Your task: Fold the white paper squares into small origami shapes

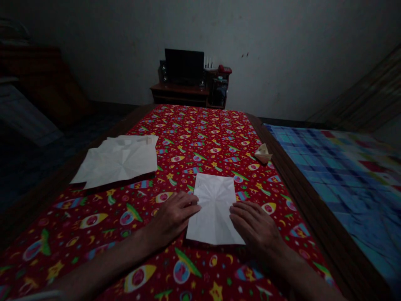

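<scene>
A white sheet of paper with creases fanning out from its middle is in front of me on the red patterned cloth. My left hand holds its left edge, with the fingertips at the rim. At the opposite edge, my right hand has its fingers closed together on the paper, its thumb hidden. The near edge of the sheet is slightly raised, with a dark shadow under it. To the left lies a stack of creased white sheets, apart from both hands.
A small folded paper piece sits near the table's right edge. The cloth covers the long wooden table. Beyond its far end stand a monitor and a red telephone. A bed with a checked cover is on the right.
</scene>
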A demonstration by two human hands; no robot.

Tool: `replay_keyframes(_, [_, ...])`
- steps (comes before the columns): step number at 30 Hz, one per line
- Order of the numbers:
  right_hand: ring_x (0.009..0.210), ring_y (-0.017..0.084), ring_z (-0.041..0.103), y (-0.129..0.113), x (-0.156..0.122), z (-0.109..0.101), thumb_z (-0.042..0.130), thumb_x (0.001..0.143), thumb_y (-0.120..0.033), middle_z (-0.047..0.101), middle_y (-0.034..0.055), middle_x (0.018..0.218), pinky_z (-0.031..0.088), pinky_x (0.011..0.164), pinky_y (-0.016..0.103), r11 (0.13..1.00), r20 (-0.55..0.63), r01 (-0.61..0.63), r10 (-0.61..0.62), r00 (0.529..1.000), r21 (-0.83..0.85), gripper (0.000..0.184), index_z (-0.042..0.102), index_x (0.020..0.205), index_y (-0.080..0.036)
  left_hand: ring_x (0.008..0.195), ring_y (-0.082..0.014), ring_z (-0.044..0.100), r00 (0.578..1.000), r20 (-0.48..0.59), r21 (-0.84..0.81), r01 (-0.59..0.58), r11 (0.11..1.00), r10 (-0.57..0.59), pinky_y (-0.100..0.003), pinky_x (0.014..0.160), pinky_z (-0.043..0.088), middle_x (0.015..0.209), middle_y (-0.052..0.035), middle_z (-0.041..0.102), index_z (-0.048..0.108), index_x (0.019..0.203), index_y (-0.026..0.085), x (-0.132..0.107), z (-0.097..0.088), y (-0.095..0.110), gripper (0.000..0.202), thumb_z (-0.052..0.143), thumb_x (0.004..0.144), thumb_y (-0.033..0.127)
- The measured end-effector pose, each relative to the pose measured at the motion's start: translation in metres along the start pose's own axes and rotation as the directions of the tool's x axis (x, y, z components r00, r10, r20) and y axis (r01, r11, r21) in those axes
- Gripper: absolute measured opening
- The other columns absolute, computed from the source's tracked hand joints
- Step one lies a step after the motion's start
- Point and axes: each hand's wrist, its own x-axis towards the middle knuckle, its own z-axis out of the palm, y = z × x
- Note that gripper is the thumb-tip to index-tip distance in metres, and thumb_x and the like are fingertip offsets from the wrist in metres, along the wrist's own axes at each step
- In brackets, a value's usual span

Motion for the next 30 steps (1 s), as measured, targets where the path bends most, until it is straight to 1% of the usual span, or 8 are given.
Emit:
replay_keyframes(3, [0.095,0.02,0.064,0.003,-0.004,0.004,0.049,0.086,-0.009,0.071,0.0084,0.092,0.051,0.082,0.038,0.994,0.044,-0.075,0.072,0.996,0.075,0.017,0.062,0.094,-0.016,0.1,-0.0195,0.054,1.0,-0.028,-0.074,-0.008,0.997,0.006,-0.035,0.085,0.048,0.109,-0.0073,0.062,0.06,0.109,0.019,-0.002,0.005,-0.005,0.023,0.049,0.089,0.014])
replay_keyframes(7, [0.1,0.019,0.063,0.015,-0.008,0.006,0.047,0.086,-0.013,0.068,0.011,0.105,0.052,0.081,0.035,0.942,0.111,-0.181,0.156,0.982,0.282,0.021,0.06,0.102,-0.018,0.097,-0.0153,0.058,0.997,-0.074,-0.204,-0.013,0.979,-0.002,-0.03,0.084,0.049,0.107,-0.0058,0.065,0.062,0.105,0.019,0.0,0.013,-0.016,0.021,0.047,0.09,0.014])
replay_keyframes(12, [0.109,0.021,0.059,0.03,-0.002,0.006,0.048,0.084,-0.016,0.065,0.0108,0.115,0.048,0.087,0.039,0.928,0.243,-0.189,0.112,0.964,0.32,0.031,0.061,0.112,-0.02,0.098,-0.0168,0.06,0.995,-0.105,-0.18,-0.024,0.983,0.005,-0.032,0.082,0.05,0.11,-0.0073,0.066,0.063,0.103,0.019,0.003,0.013,-0.02,0.021,0.047,0.09,0.015])
replay_keyframes(16, [0.105,0.021,0.061,0.034,-0.005,0.011,0.047,0.084,-0.014,0.069,0.0088,0.107,0.047,0.086,0.041,0.905,0.2,-0.197,0.128,0.971,0.376,0.03,0.064,0.108,-0.022,0.093,-0.0164,0.062,0.995,-0.09,-0.156,-0.043,0.987,0.029,-0.032,0.08,0.05,0.106,-0.0063,0.068,0.063,0.1,0.018,0.002,0.01,-0.023,0.022,0.045,0.09,0.012])
replay_keyframes(19, [0.1,0.02,0.062,0.033,-0.007,0.013,0.049,0.085,-0.017,0.07,0.0081,0.102,0.049,0.084,0.037,0.858,0.185,-0.295,0.238,0.954,0.419,0.026,0.066,0.104,-0.022,0.093,-0.0155,0.061,0.999,-0.033,-0.174,0.012,0.985,-0.018,-0.029,0.08,0.049,0.105,-0.0046,0.067,0.063,0.098,0.019,0.004,0.01,-0.023,0.021,0.045,0.089,0.011])
replay_keyframes(21, [0.093,0.019,0.064,0.031,-0.005,0.012,0.049,0.087,-0.021,0.07,0.0068,0.097,0.051,0.078,0.032,0.793,0.231,-0.424,0.357,0.905,0.436,0.023,0.07,0.096,-0.023,0.091,-0.0153,0.061,0.993,-0.001,-0.18,0.112,0.977,-0.114,-0.027,0.078,0.048,0.1,-0.0048,0.067,0.063,0.092,0.018,0.008,0.009,-0.021,0.018,0.046,0.089,0.013])
replay_keyframes(26, [0.066,0.015,0.061,0.026,0.006,0.014,0.049,0.087,-0.034,0.067,0.0034,0.073,0.044,0.057,0.022,0.572,0.359,-0.727,0.633,0.686,0.38,0.03,0.069,0.071,-0.018,0.073,-0.0151,0.059,0.921,0.095,-0.115,0.387,0.915,-0.378,-0.025,0.067,0.044,0.077,-0.0037,0.062,0.06,0.073,0.015,0.028,0.005,-0.014,0.02,0.049,0.088,0.022])
replay_keyframes(30, [0.051,0.011,0.05,0.025,0.013,0.021,0.05,0.084,-0.039,0.056,-0.001,0.054,0.031,0.048,0.021,0.567,0.352,-0.799,0.72,0.598,0.199,0.035,0.061,0.059,-0.017,0.066,-0.0147,0.057,0.858,0.141,-0.043,0.504,0.863,-0.494,-0.025,0.062,0.039,0.071,-0.0017,0.062,0.06,0.073,0.016,0.04,0.003,-0.013,0.022,0.048,0.088,0.027])
